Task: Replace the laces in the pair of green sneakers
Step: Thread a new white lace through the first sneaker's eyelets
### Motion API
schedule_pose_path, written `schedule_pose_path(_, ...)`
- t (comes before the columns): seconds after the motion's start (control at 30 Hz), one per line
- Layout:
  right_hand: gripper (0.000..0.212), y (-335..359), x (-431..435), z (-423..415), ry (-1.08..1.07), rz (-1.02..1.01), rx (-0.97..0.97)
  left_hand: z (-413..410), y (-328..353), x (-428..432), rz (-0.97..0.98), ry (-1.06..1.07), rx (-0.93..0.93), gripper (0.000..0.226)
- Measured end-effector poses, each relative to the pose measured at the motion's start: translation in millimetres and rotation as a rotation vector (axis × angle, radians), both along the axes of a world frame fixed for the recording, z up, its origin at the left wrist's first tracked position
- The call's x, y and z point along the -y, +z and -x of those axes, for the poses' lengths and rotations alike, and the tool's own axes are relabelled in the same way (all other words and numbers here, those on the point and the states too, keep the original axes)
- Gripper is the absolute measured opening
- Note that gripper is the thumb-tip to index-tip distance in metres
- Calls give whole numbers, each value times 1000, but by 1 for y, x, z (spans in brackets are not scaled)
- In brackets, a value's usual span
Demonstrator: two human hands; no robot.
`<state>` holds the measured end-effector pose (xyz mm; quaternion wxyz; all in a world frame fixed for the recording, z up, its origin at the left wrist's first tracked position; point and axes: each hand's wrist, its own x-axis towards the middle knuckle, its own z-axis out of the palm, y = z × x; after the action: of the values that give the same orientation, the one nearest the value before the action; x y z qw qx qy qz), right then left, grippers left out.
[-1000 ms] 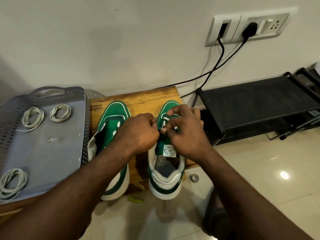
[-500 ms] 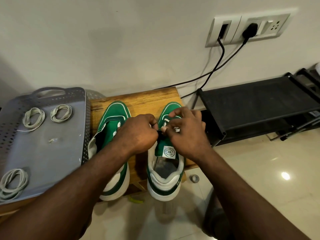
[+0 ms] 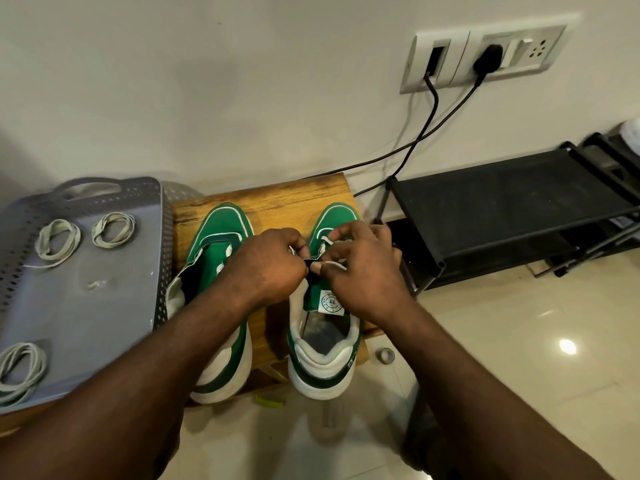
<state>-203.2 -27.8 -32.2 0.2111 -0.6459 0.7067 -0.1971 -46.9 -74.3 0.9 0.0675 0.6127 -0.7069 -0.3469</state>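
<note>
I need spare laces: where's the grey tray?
Head view, left side: the grey tray sits beside the left green sneaker, holding three coiled laces.

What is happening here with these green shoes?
A person works on the right-hand green sneaker, which stands on the wooden stool. The left hand and the right hand both pinch its white lace above the tongue. The other green sneaker stands beside it. Three coiled laces lie in the grey tray on the left.

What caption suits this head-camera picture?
Left hand and right hand pinch a white lace over a green sneaker on a wooden stool.
</note>
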Motion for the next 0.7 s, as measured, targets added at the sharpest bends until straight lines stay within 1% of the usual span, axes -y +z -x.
schedule_pose_path(0.03, 18, -2, 1, 2, -27, 23, 97, 1, 0, 0, 12, 8, 5, 17)
schedule_pose_path(0.07, 12, -4, 2, 4, -45, 42, 242, 0, 1, 0, 20, 16, 10, 16)
schedule_pose_path(0.13, 5, 1, 0, 11, -55, 128, 676, -1, 2, 1, 19, 16, 18, 13)
schedule_pose_path(0.17, 8, 4, -1, 17, -61, 209, 871, -3, 3, 2, 16, 9, 20, 11)
schedule_pose_path(0.2, 13, 8, -2, 25, -72, 285, 1025, -4, 3, 3, 13, -1, 19, 8)
schedule_pose_path(0.23, 18, 9, -1, 32, -96, 324, 1130, -6, 3, 3, 10, -9, 13, 6)
schedule_pose_path(0.27, 21, 10, -1, 39, -124, 328, 1168, -6, 3, 3, 9, -16, 7, 5)
schedule_pose_path(0.3, 19, 8, 0, 44, -164, 310, 1117, -6, 2, 3, 11, -22, 6, 4)
schedule_pose_path(0.33, 13, 7, 1, 47, -195, 293, 967, -6, 2, 2, 12, -25, 9, 5)
schedule_pose_path(0.37, 11, 5, 0, 46, -216, 269, 744, -5, 1, 2, 9, -25, 9, 7)
schedule_pose_path(0.4, 19, 3, -2, 43, -188, 242, 529, -5, 1, 2, 1, -24, 6, 9)
schedule_pose_path(0.43, 25, 3, -3, 37, -149, 232, 366, -5, 1, 2, -7, -21, 0, 11)
schedule_pose_path(0.53, 25, 9, -5, 13, -52, 196, 116, -5, 2, 2, -13, -16, -22, 12)
schedule_pose_path(0.6, 27, 7, -4, 2, 5, 81, -131, -5, 3, 2, -17, -9, -51, 11)
schedule_pose_path(0.63, 26, 5, -3, -1, 13, 36, -184, -5, 3, 2, -20, -3, -63, 11)
schedule_pose_path(0.67, 24, 2, -2, -3, 6, 20, -180, -6, 3, 2, -21, 2, -68, 10)
schedule_pose_path(0.7, 21, -1, 0, -4, -2, 32, -129, -6, 3, 2, -17, 5, -62, 9)
